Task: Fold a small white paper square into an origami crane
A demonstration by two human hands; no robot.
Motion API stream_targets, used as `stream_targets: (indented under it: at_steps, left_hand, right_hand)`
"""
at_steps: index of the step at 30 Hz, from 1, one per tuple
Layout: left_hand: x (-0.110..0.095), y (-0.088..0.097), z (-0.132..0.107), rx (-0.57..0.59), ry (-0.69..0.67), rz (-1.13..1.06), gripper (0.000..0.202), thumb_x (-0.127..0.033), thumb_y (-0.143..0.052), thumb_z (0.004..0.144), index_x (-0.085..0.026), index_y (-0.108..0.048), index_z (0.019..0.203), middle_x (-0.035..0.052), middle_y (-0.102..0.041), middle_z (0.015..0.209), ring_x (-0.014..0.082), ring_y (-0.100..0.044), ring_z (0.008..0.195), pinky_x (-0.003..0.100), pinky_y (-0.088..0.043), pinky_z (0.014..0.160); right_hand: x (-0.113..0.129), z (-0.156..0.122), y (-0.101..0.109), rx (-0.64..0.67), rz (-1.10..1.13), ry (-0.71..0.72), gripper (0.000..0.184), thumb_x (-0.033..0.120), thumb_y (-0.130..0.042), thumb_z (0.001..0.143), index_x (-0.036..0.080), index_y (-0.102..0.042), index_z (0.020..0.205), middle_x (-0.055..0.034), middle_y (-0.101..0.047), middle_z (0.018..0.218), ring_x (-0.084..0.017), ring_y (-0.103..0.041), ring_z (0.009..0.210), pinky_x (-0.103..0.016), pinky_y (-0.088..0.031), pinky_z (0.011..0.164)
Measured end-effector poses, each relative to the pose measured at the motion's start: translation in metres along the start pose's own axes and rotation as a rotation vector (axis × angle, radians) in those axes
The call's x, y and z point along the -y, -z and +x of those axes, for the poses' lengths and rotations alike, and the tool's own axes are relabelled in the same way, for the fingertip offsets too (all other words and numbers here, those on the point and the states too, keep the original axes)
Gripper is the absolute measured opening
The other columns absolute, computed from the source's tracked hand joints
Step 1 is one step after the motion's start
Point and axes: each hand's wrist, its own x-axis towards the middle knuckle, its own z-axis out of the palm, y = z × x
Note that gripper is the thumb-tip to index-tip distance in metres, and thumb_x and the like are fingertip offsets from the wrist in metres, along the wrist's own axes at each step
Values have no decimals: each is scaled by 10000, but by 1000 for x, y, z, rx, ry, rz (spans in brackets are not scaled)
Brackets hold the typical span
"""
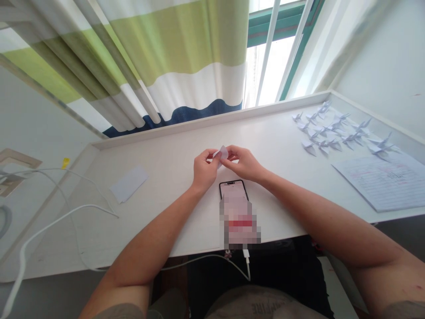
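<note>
Between my two hands, over the middle of the white desk, is a small piece of white paper (224,153) with a bent, raised edge. My left hand (205,167) pinches it from the left, thumb on the near side. From the right, my right hand (244,163) grips the same paper with thumb and fingers. Some of the fingertips and the paper's lower part are hidden. Just below my hands lies a phone (234,190), its screen partly blurred out, with a white cable plugged into its near end.
Several folded paper cranes (350,130) stand at the desk's back right. A written sheet (387,184) lies nearer on that side. Some white paper (129,184) lies at left, beside white cables (89,206). A raised rim (215,118) runs along the desk's back, before curtains (186,57).
</note>
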Motion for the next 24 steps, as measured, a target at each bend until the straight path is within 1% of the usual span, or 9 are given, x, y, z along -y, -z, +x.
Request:
stream_targets:
  at_steps: [3,7,9,13,15,16,18,21,24]
  left_hand:
    - [0,0,0,4,-5,-19,200,-405,-761,939,-210,-797,966,65,-824,947,190,-736,850,293,-528,723]
    - [-4,4,1,3,0,2,194,-391,-834,876,-209,-768,868,45,-808,865,187,-736,788,299,-542,715]
    - [-6,6,1,8,5,-21,208,-379,-858,846,-205,-744,830,35,-795,838,178,-726,748,299,-548,706]
    - [-7,8,2,41,-4,-75,203,-379,-857,843,-213,-795,941,29,-802,854,167,-716,723,300,-557,694]
    - [-7,7,2,53,-16,-60,206,-398,-844,861,-223,-820,968,32,-812,870,172,-723,743,305,-567,702]
    - [-7,7,2,55,-22,-53,206,-414,-837,870,-226,-825,952,34,-814,870,177,-728,756,308,-572,704]
    - [-7,6,2,46,-30,-59,222,-446,-831,879,-226,-820,906,36,-810,851,183,-736,774,309,-580,705]
    - [-8,4,3,16,-5,-102,239,-457,-832,878,-220,-804,891,36,-799,826,180,-735,764,299,-582,673]
    - [-7,4,4,-30,49,-140,232,-440,-830,875,-214,-783,892,38,-797,842,176,-733,767,286,-584,644]
  right_hand:
    - [0,-1,-1,12,35,25,186,376,-748,915,217,-738,1011,-57,-830,972,-226,-781,888,-425,-651,906]
    - [1,-2,1,-5,43,52,226,404,-765,913,225,-739,1049,-49,-828,971,-230,-783,913,-432,-659,915]
    - [2,-2,2,-15,31,60,220,388,-766,914,231,-730,1064,-50,-829,983,-233,-784,932,-435,-660,919]
    - [4,-3,3,-16,-45,101,128,315,-687,957,227,-736,1037,-56,-839,1003,-228,-785,932,-425,-658,910]
    - [3,-2,3,-27,-83,124,148,296,-633,984,224,-755,1028,-53,-842,981,-222,-784,902,-416,-658,891]
    - [3,-2,3,-38,-98,132,168,293,-614,995,223,-765,1023,-52,-842,972,-219,-782,891,-411,-657,882]
    - [3,-2,2,-70,-124,130,194,302,-605,1004,225,-780,1039,-50,-842,965,-218,-781,881,-402,-655,871]
    - [6,-4,1,-115,-148,105,215,331,-616,1015,240,-793,1096,-51,-841,993,-223,-779,901,-410,-650,887]
    - [11,-5,0,-88,-132,104,209,356,-620,1027,269,-807,1059,-50,-833,1027,-232,-766,934,-435,-640,917]
